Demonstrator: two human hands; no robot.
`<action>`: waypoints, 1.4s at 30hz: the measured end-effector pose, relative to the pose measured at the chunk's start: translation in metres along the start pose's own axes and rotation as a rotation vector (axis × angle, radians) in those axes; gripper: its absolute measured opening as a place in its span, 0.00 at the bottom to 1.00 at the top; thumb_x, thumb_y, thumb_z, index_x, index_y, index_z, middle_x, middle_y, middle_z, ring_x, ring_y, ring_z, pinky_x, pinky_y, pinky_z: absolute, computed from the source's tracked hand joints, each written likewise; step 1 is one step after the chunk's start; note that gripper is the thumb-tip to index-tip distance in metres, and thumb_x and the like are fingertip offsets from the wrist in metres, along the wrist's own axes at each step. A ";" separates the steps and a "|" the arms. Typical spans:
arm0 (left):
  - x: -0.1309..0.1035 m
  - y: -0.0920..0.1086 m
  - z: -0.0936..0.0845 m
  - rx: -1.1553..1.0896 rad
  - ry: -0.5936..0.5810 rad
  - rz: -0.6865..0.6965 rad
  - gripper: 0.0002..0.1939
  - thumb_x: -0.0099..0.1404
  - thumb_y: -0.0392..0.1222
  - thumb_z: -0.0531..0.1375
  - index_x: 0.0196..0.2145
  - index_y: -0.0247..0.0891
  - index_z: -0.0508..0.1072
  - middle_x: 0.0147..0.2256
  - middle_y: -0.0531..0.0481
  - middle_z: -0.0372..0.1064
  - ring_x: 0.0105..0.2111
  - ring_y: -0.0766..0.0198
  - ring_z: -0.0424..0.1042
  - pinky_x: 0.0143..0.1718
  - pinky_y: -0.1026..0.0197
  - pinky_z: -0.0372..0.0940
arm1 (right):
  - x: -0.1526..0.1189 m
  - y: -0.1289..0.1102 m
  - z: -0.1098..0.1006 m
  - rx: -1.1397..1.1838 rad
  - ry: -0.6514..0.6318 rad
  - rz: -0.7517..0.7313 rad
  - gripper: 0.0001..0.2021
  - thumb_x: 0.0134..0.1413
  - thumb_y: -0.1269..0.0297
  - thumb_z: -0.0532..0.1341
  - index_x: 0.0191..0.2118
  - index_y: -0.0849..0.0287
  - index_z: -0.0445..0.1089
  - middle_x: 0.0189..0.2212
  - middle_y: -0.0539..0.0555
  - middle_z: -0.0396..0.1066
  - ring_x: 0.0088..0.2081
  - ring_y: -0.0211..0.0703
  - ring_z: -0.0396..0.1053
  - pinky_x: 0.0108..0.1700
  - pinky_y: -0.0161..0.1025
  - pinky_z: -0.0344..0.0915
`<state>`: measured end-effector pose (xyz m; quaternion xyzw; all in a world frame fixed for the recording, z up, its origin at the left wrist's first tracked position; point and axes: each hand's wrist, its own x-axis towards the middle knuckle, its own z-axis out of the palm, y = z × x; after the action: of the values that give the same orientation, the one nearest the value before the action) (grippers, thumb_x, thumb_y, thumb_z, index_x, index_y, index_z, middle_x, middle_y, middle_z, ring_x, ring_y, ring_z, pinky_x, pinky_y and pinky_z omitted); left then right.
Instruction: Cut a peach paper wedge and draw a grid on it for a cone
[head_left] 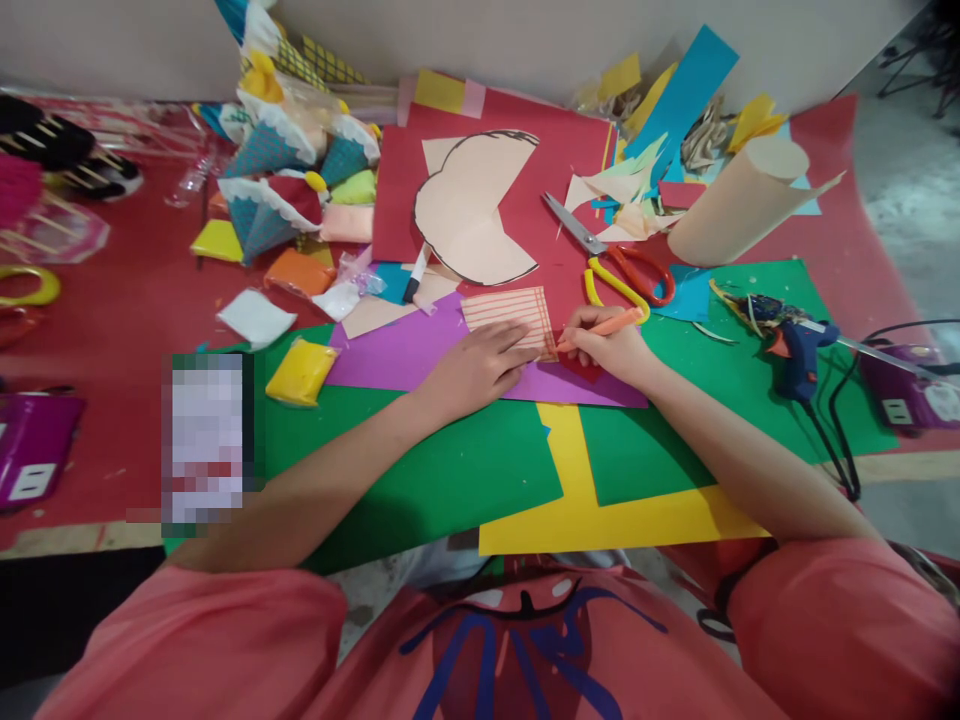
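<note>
A small cream paper piece with orange lines lies on a purple sheet. My left hand rests flat across its lower part, fingers spread. An orange marker is gripped in my right hand, its tip at the paper's right edge. Just beyond my right hand lie scissors with red and yellow handles. Farther back, a cream cutout with a dark outline and a wedge-shaped notch sits on red sheets, a black-and-white marker at its lower edge.
A blue glue gun with its cord and a cream paper roll stand at the right. Cone-shaped crafts, a yellow packet and a blurred-out rectangle are at the left. Green sheets lie in front.
</note>
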<state>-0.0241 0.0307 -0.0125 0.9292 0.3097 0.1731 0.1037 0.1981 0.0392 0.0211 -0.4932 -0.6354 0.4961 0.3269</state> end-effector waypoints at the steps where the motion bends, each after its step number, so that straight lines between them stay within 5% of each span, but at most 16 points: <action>1: 0.000 0.000 0.000 0.002 0.003 0.002 0.17 0.71 0.40 0.51 0.53 0.36 0.73 0.57 0.36 0.68 0.58 0.48 0.67 0.57 0.42 0.65 | 0.000 0.000 0.000 -0.001 -0.005 0.020 0.07 0.44 0.68 0.58 0.19 0.59 0.63 0.13 0.46 0.64 0.14 0.29 0.59 0.16 0.29 0.52; 23: -0.001 -0.001 0.000 0.007 0.013 0.016 0.18 0.72 0.40 0.50 0.52 0.35 0.73 0.56 0.36 0.68 0.58 0.48 0.67 0.57 0.42 0.65 | 0.000 -0.001 0.000 -0.025 -0.054 0.029 0.07 0.41 0.69 0.57 0.17 0.59 0.63 0.13 0.47 0.64 0.15 0.30 0.58 0.17 0.30 0.52; 34: -0.001 0.005 -0.006 0.005 0.059 0.092 0.15 0.71 0.42 0.52 0.49 0.38 0.75 0.51 0.41 0.73 0.51 0.55 0.72 0.52 0.49 0.68 | 0.003 0.006 -0.005 0.186 0.162 0.011 0.08 0.47 0.62 0.60 0.22 0.58 0.64 0.16 0.46 0.67 0.14 0.29 0.60 0.16 0.29 0.55; 38: -0.001 0.006 -0.007 0.012 0.107 -0.041 0.19 0.71 0.48 0.52 0.54 0.39 0.71 0.58 0.39 0.66 0.61 0.50 0.63 0.60 0.43 0.60 | 0.003 0.007 -0.004 0.195 0.165 0.008 0.08 0.48 0.62 0.61 0.23 0.58 0.65 0.17 0.47 0.68 0.15 0.29 0.62 0.16 0.29 0.55; 42: 0.001 0.005 -0.005 0.068 -0.031 -0.114 0.22 0.72 0.44 0.49 0.61 0.37 0.64 0.63 0.36 0.59 0.64 0.48 0.57 0.61 0.41 0.58 | 0.003 0.007 -0.004 0.219 0.177 0.002 0.09 0.48 0.60 0.62 0.23 0.58 0.65 0.17 0.47 0.69 0.15 0.29 0.62 0.16 0.29 0.56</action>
<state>-0.0220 0.0276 -0.0064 0.9156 0.3663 0.1417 0.0866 0.2031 0.0430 0.0156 -0.4970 -0.5456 0.5174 0.4332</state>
